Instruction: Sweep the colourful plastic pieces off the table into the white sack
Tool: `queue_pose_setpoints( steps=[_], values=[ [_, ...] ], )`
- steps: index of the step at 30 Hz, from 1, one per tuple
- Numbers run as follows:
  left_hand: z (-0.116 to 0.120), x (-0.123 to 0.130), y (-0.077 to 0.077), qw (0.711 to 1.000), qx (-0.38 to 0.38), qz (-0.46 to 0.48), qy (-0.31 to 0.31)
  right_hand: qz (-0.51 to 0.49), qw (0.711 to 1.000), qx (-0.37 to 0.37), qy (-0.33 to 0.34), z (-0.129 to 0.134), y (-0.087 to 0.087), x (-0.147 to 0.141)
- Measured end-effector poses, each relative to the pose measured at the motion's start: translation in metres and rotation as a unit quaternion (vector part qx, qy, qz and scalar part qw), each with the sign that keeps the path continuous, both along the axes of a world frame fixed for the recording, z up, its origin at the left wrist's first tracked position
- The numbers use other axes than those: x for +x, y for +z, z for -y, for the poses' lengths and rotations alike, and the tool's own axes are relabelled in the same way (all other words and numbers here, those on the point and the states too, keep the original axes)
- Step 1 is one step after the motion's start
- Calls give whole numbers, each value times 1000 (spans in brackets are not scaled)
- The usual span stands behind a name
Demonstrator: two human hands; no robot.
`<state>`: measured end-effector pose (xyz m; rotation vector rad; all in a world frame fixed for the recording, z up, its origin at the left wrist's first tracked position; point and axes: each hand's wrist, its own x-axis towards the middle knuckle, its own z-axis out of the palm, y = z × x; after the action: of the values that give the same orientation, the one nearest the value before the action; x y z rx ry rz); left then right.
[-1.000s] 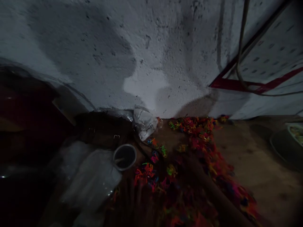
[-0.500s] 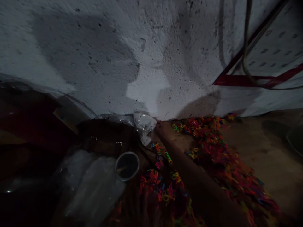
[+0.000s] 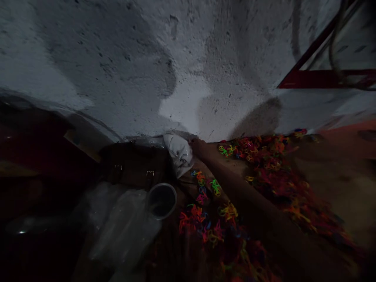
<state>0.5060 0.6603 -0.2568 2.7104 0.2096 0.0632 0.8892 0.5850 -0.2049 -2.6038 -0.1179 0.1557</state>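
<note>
My right hand [image 3: 198, 148] reaches to the foot of the wall, its fingers closed at the right edge of a crumpled white plastic bag [image 3: 179, 152]. Dim light hides the exact grip. My left hand [image 3: 188, 254] is a very dark, blurred shape low in the middle; its fingers cannot be made out clearly. Small bright plastic pieces, several shaped like little bicycles [image 3: 216, 187], lie in loose clusters under and beside my right forearm. Just left of them stands a round tub [image 3: 161, 201] with a pale rim and dark inside.
A dark brown bag with buckles [image 3: 135, 168] sits against the stained wall [image 3: 188, 94], left of the white bag. Clear plastic sheeting [image 3: 123, 227] lies in front of it. A long heap of coloured pieces [image 3: 282, 176] spreads rightward. A cable [image 3: 333, 51] hangs at upper right.
The view has shifted slightly, so the tub and coloured pieces appear farther right. My right hand stays at the white bag's edge, and the bag's folds have changed a little.
</note>
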Motion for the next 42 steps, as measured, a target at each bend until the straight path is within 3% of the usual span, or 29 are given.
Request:
queue_pose_setpoints(
  steps=[4, 8, 11, 14, 17, 20, 23, 25, 28, 30, 32, 34, 39, 42],
  values=[
    [-1, 0, 2, 1000, -12, -14, -6, 110, 978, -132, 118, 10, -6, -2],
    [-2, -1, 2, 1000, -14, -24, -3, 127, 945, -178, 243, 34, -29, -13],
    [0, -4, -1, 999, -13, -32, -2, 137, 945, -166, 245, 57, -45, -27],
    [2, -4, -4, 999, -14, -38, -2, 131, 958, -171, 191, 99, -50, -61],
    [3, -4, -3, 999, -19, -40, 1, 88, 965, -228, 92, 148, -36, -120],
    [4, -6, -1, 999, -24, -39, 10, -25, 949, -303, 80, 167, -4, -176],
    [8, -8, -5, 999, -23, -36, 23, -6, 938, -323, 129, 134, 26, -193],
    [12, -9, -12, 999, -16, -31, 33, 48, 946, -281, 154, 95, 30, -186],
    [16, -9, -23, 999, 3, -18, 43, 26, 970, -225, 91, 51, 10, -178],
    [15, -10, -30, 999, 12, -10, 43, 20, 978, -206, 37, 47, -8, -189],
    [13, -10, -34, 999, 16, -1, 40, 28, 976, -216, 10, 64, -19, -210],
    [11, -10, -36, 999, 22, 11, 35, 12, 971, -238, 19, 96, -18, -227],
    [13, -9, -25, 998, 46, 25, 22, -84, 935, -280, 200, 170, 21, -254],
    [17, -8, -17, 999, 46, 11, 17, -95, 929, -264, 241, 191, 41, -294]
  ],
)
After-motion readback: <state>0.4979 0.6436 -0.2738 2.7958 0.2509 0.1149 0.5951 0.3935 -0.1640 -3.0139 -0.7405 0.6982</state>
